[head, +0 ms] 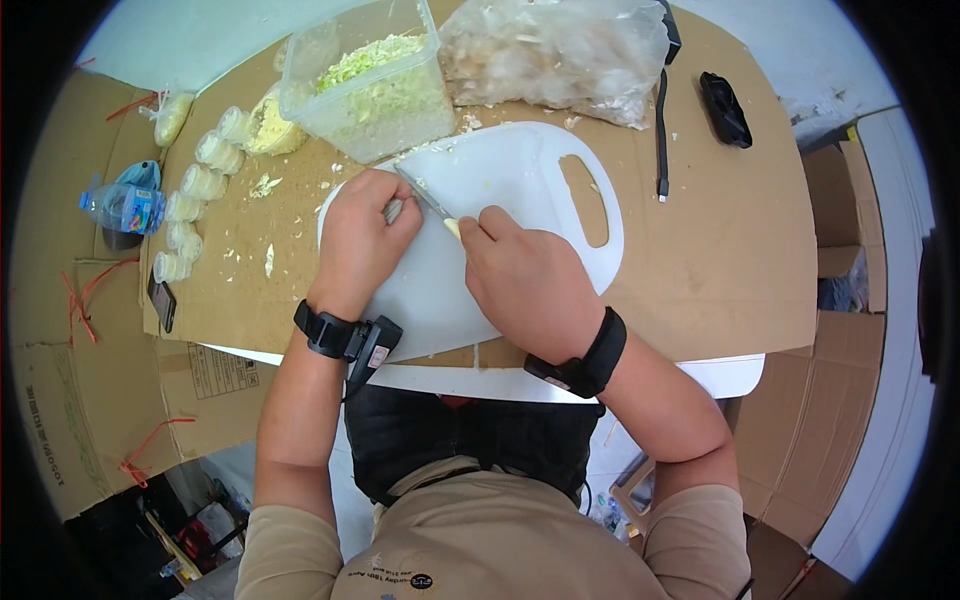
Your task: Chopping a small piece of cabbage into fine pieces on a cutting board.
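A knife (426,193) with a pale handle is gripped in my right hand (525,281), its blade pointing up and left over a white plastic cutting board (510,169). At the board's left side, my left hand (367,229) is curled around a small whitish piece (392,211), mostly hidden by the fingers; what it is cannot be told. The blade's tip lies just beyond the left knuckles, with small chopped bits near it. Behind the board stands a clear plastic tub (360,124) holding finely chopped pale green vegetable (375,60).
A bulging clear plastic bag (555,60) lies behind the board. Several small lidded cups (202,182) line the table's left side, near a container of yellowish bits (271,127) and a plastic bottle (127,208). A black cable (661,142) and black case (725,110) lie right.
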`<action>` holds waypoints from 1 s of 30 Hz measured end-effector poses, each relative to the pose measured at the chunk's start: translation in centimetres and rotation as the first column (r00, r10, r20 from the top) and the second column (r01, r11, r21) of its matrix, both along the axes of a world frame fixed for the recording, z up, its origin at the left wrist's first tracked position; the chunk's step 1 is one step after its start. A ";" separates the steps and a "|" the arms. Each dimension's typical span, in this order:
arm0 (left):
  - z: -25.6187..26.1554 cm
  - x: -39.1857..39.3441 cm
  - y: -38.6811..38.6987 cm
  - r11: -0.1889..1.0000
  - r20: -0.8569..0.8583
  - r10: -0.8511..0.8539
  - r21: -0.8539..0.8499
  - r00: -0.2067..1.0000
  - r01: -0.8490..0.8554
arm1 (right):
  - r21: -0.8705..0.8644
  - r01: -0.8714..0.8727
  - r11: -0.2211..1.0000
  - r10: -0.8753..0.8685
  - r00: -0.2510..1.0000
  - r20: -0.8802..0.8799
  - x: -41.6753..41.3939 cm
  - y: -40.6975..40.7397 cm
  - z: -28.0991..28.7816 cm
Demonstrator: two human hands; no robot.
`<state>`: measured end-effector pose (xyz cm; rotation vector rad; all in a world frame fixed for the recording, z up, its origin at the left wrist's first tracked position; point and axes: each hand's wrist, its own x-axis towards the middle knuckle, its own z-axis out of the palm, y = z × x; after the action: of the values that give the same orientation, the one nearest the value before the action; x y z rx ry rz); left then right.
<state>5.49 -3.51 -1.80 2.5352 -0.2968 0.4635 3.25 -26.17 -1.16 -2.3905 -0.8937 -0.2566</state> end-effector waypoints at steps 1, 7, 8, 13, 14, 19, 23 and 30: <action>0.0 0.0 0.0 1.000 0.001 0.001 0.001 1.000 -0.001 | 0.036 0.015 0.999 -0.015 1.000 -0.010 0.1 0.2 -0.2; -0.2 -0.2 0.1 1.000 0.013 0.004 -0.005 1.000 -0.004 | 0.141 0.024 0.990 -0.017 0.998 -0.055 0.9 -0.4 -0.7; -0.1 -0.2 0.2 1.000 0.012 0.006 0.005 1.000 -0.007 | 0.152 0.023 0.988 -0.014 0.998 -0.059 0.9 -0.4 -0.7; -0.3 -0.1 0.0 1.000 -0.013 0.020 0.008 1.000 -0.020 | 0.152 0.018 0.988 -0.012 0.999 -0.042 0.3 -0.5 -0.2; -0.4 0.0 0.1 1.000 0.009 0.010 0.008 1.000 -0.010 | 0.137 0.011 0.990 -0.005 0.999 -0.047 0.2 -0.5 -0.1; -0.5 -0.1 0.2 1.000 0.016 0.013 -0.004 1.000 -0.013 | 0.081 -0.008 0.997 0.009 1.000 -0.010 -0.1 -0.4 -0.1; -0.6 -0.1 0.2 1.000 0.025 0.010 -0.011 1.000 -0.010 | 0.072 0.009 0.997 -0.007 1.000 -0.029 -0.3 -0.4 0.1; -0.2 -0.1 0.1 1.000 0.004 0.006 0.000 1.000 -0.006 | -0.005 0.003 1.000 -0.003 0.999 -0.040 -0.3 -0.1 -0.2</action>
<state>5.43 -3.40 -1.99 2.5359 -0.2906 0.4708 3.00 -26.31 -1.38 -2.3933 -0.8739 -0.2070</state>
